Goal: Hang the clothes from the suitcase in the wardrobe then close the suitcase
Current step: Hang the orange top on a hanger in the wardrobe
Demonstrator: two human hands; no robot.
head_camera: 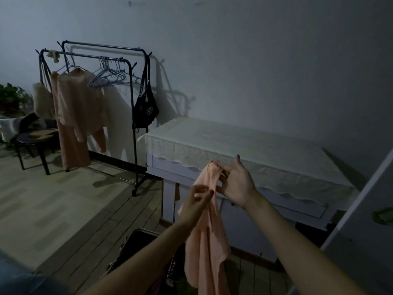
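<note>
Both hands, left (194, 204) and right (238, 184), pinched a limp peach garment (209, 241) that hung crumpled above the suitcase (138, 243).

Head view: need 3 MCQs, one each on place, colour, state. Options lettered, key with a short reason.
1. Where does the black bag hang?
A. on the right end of the clothes rack
B. on the chair
C. on the table

2. What colour is the garment held by both hands?
A. dark blue
B. peach-pink
C. green

3. What state is the suitcase in?
A. zipped shut
B. open
C. standing upright, closed

Key:
1 A: its straps loop over a hook at the rack's right post.
2 B: the cloth hanging from the left hand and right hand is peach-pink, like the clothes already on the rack.
3 B: its dark interior shows below the arms.
</note>
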